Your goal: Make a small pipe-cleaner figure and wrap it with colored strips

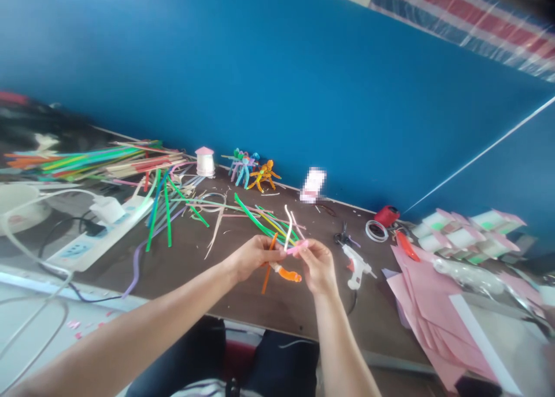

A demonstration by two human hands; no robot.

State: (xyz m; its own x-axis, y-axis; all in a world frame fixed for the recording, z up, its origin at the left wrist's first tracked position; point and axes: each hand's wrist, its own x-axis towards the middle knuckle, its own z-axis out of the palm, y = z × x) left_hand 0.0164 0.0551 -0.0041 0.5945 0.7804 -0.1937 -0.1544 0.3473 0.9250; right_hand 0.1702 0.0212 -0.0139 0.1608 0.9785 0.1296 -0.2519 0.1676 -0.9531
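Both hands meet above the near middle of the brown table. My left hand (260,252) is closed around an orange pipe-cleaner piece (289,274), whose thick coiled end points right and whose thin orange strip sticks out above and below the fingers. A white pipe cleaner (288,226) rises from between the hands. My right hand (318,263) pinches a pink pipe cleaner (297,248), which reaches left towards the left fingertips. Whether the pink and white pieces are joined is too blurred to tell. Green pipe cleaners (249,215) lie just behind the left hand.
Pipe-cleaner figures (264,176) stand by the blue wall, beside a small white pink-roofed house (205,162). A power strip (97,235) with cables lies left. At right are a glue gun (356,267), scissors (342,235), a tape roll (376,231) and pink sheets (427,293).
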